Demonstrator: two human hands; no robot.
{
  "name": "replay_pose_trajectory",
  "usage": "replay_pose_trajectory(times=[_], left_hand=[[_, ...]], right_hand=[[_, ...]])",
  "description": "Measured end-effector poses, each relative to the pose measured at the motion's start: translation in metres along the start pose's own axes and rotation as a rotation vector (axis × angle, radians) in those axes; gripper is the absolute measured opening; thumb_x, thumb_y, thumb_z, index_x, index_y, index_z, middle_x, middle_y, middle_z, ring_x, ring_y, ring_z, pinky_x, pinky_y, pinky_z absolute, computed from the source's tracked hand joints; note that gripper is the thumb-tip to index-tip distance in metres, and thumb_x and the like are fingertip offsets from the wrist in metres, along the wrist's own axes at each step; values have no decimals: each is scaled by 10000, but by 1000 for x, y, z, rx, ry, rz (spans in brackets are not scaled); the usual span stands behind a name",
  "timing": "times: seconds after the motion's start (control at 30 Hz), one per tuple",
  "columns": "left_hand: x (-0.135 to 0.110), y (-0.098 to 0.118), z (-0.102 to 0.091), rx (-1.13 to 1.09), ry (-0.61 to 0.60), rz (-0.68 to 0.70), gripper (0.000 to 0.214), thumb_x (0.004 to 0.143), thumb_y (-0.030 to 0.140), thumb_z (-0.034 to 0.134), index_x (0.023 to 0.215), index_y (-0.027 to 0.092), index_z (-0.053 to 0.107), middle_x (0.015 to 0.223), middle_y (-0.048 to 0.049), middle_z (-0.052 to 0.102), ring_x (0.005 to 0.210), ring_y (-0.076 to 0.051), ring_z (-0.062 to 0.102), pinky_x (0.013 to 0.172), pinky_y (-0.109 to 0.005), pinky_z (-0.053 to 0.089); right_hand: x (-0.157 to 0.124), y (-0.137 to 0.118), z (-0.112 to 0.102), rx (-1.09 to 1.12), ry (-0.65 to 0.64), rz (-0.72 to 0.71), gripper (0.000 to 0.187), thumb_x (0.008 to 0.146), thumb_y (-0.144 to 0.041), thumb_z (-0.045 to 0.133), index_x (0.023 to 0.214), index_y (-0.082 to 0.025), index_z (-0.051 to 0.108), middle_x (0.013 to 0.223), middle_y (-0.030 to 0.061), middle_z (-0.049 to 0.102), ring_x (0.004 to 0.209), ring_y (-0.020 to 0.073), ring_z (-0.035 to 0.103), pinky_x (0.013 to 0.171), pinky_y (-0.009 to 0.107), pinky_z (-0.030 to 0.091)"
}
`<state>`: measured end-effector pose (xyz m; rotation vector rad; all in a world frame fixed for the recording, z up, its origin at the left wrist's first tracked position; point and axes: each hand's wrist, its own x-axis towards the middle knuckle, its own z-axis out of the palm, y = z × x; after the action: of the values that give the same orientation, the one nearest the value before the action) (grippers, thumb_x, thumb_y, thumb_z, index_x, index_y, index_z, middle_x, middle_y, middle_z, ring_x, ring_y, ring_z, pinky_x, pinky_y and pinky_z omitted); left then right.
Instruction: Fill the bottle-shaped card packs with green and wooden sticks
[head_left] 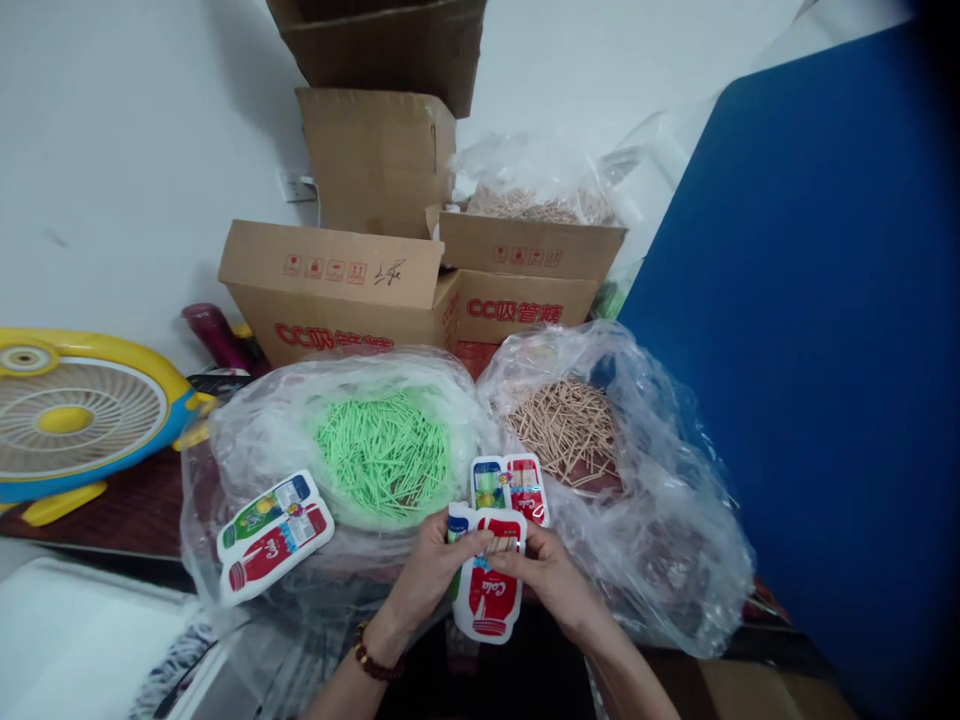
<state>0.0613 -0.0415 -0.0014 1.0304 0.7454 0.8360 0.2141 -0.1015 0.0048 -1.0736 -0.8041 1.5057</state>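
Note:
My left hand (433, 568) and my right hand (546, 578) both grip a bottle-shaped red "Cola" packet (487, 592) at its top, where a few tan sticks poke out. A bead bracelet sits on my left wrist. Just behind the hands lies a second double packet (509, 487). A third packet (274, 535), green and red, lies to the left on the plastic. Behind them are a clear bag of green sticks (382, 452) and a clear bag of tan sticks (568, 428).
Cardboard boxes (330, 290) are stacked at the back, one holding another bag of tan sticks (534, 203). A yellow and blue fan (67, 415) lies at the left. A blue panel (810, 330) stands at the right. A dark red bottle (215, 335) sits by the boxes.

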Motion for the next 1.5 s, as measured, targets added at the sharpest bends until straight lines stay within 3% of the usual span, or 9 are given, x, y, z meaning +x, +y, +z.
replay_pose_trajectory(times=[0.1, 0.3, 0.5, 0.7, 0.87, 0.97, 1.13, 1.27, 1.5], left_hand=[[0, 1, -2, -71, 10, -21, 239, 676, 242, 798, 842, 147, 654, 790, -2, 699, 686, -122, 610, 689, -232, 480], [-4, 6, -6, -106, 60, -30, 261, 662, 233, 807, 818, 161, 611, 750, 21, 680, 660, -117, 608, 664, -225, 481], [-9, 12, -3, -23, -5, -65, 278, 678, 259, 792, 874, 153, 625, 798, -17, 692, 734, -159, 630, 692, -254, 480], [-8, 9, -5, 3, 36, -58, 238, 679, 265, 780, 851, 130, 687, 795, -41, 716, 731, -177, 644, 695, -264, 486], [-11, 9, -8, -31, 59, -64, 258, 739, 335, 735, 879, 121, 701, 806, -67, 724, 745, -191, 650, 701, -278, 497], [-11, 13, -7, -12, 14, -91, 300, 752, 372, 721, 915, 120, 716, 855, -87, 733, 789, -205, 656, 726, -288, 502], [-9, 13, -3, 45, -37, -117, 329, 644, 292, 810, 905, 106, 735, 885, -96, 747, 798, -235, 671, 727, -314, 514], [-7, 8, 0, 28, 15, -95, 278, 661, 288, 796, 867, 113, 732, 798, -72, 749, 734, -217, 674, 714, -310, 513], [-5, 8, 6, 94, -26, -94, 249, 673, 263, 793, 864, 115, 733, 858, -79, 749, 763, -208, 664, 744, -304, 506]], right_hand=[[-1, 1, 5, 15, 68, -23, 307, 650, -333, 798, 904, -191, 701, 824, 9, 729, 714, 163, 655, 708, 299, 506], [3, 3, 3, -52, 69, -76, 265, 659, -325, 792, 881, -207, 710, 809, -4, 730, 690, 164, 648, 682, 299, 506], [4, 2, 4, -73, 55, -119, 239, 661, -325, 789, 856, -208, 715, 804, -10, 725, 705, 164, 647, 682, 291, 505], [0, 9, 2, -62, -26, -38, 319, 667, -351, 781, 949, -218, 709, 850, 3, 729, 734, 179, 656, 686, 307, 508], [2, 16, -2, -79, 43, -44, 285, 648, -347, 789, 879, -198, 715, 786, 5, 720, 722, 187, 650, 669, 314, 509], [3, 17, -3, -75, 67, -44, 278, 628, -368, 795, 814, -181, 706, 737, 3, 708, 665, 175, 637, 641, 306, 503], [2, 17, -4, -68, 83, -70, 265, 595, -374, 811, 699, -178, 666, 653, -32, 663, 591, 130, 579, 587, 256, 462], [-1, 16, -8, -58, 113, -31, 260, 644, -416, 771, 668, -184, 656, 600, -46, 626, 527, 111, 534, 526, 234, 420], [-1, 23, -16, -79, 129, -64, 251, 631, -387, 782, 633, -182, 638, 592, -51, 607, 526, 99, 504, 504, 215, 393]])
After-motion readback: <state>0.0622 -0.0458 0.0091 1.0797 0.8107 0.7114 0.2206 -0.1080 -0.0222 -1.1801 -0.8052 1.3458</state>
